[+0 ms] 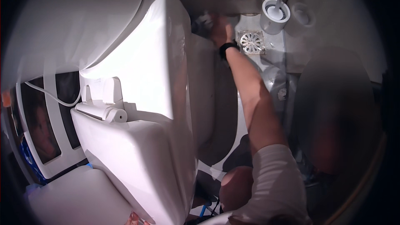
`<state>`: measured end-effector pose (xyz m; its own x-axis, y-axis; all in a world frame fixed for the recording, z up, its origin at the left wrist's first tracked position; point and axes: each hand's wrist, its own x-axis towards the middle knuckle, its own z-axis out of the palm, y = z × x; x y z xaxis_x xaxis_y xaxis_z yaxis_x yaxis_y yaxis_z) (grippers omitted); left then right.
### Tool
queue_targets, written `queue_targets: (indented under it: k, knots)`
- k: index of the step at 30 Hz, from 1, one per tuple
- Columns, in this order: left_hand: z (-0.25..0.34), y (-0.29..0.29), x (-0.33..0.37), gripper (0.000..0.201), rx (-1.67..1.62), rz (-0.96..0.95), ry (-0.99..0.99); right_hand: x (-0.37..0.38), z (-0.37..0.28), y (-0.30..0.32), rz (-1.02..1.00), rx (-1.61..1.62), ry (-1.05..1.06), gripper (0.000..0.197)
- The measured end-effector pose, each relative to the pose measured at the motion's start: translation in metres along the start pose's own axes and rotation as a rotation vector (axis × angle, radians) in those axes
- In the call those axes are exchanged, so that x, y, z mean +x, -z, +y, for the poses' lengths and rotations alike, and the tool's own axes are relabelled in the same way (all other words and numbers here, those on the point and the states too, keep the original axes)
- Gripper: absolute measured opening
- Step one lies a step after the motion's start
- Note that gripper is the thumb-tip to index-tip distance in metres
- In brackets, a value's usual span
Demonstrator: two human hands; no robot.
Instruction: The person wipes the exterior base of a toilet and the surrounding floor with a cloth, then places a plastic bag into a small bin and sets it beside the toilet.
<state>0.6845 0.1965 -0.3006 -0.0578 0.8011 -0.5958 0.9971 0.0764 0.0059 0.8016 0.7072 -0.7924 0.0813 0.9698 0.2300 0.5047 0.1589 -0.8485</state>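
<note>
My right arm, in a white short sleeve with a black band at the wrist, reaches far forward along the side of a white toilet (137,150). My right hand (221,30) is low behind the toilet, near the wall. Its fingers are closed around a small greyish thing (204,21), too dark and blurred to name. At the bottom edge, the reddish fingertips of what seems to be my left hand (135,219) show beside the toilet's white edge. The rest of that hand is out of view.
A round metal floor drain (251,43) lies just right of my right hand. Beyond it stands a white toilet brush holder (275,21) with a brush in it. On the left is a white rack (52,116) with a white cable. My bare knee (236,187) is below.
</note>
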Motion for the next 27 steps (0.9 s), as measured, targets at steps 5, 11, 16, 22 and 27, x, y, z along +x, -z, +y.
queue_targets:
  k: [5,11,16,22,27]
  knots:
    - [-0.024,-0.021,-0.007,0.058,-0.050,0.009,-0.114,0.031,0.086,0.015,-0.304,-0.468,0.156,0.041]
    - [-0.026,-0.018,-0.013,0.071,0.000,0.026,-0.149,-0.022,0.049,0.032,-0.359,-0.212,0.030,0.039]
    - [-0.018,-0.014,-0.009,0.070,0.026,-0.043,-0.072,-0.142,0.045,0.051,-0.359,-0.071,0.101,0.035]
    - [-0.006,-0.005,0.013,0.067,-0.003,-0.008,-0.101,-0.308,0.031,0.067,-0.362,0.179,-0.084,0.030]
    - [-0.008,-0.002,0.008,0.066,-0.021,-0.024,-0.105,-0.199,0.016,0.152,0.057,-0.355,0.192,0.024]
